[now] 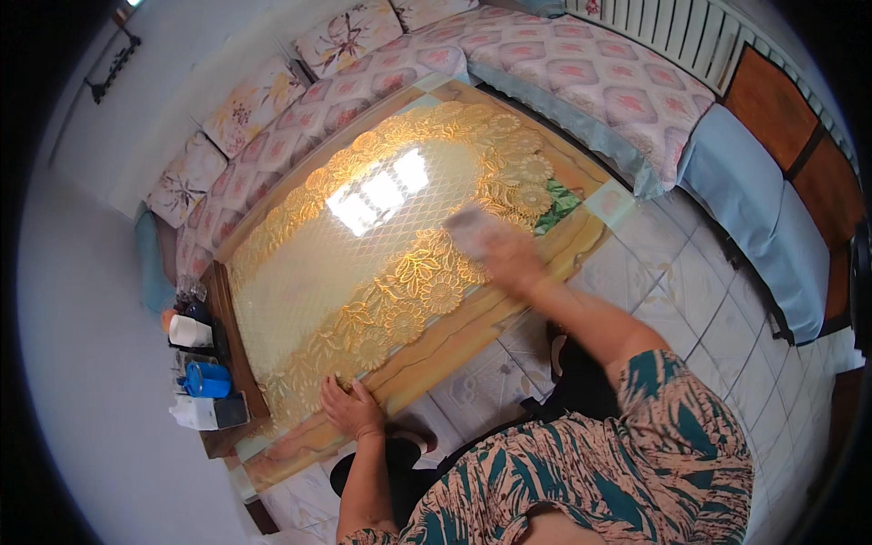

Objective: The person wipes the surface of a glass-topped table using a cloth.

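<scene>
My right hand [514,258] is over the right half of a low table and is smeared by motion. Under its fingers is a greyish cloth [469,231], pressed against the tabletop. A clear cover with a gold flower border [441,292] and a lattice middle lies over the table [400,392], which has a marbled tan edge. Resting on the near left edge of the table, my left hand [351,409] has its fingers spread and holds nothing. Window light reflects brightly off the middle of the cover.
A wooden side stand [221,341] at the left carries a blue mug [208,380], white paper cups [189,331] and a white box [207,413]. A sofa with a patterned pink cover [581,68] runs along the far side. Pale floor tiles [654,291] lie at the right.
</scene>
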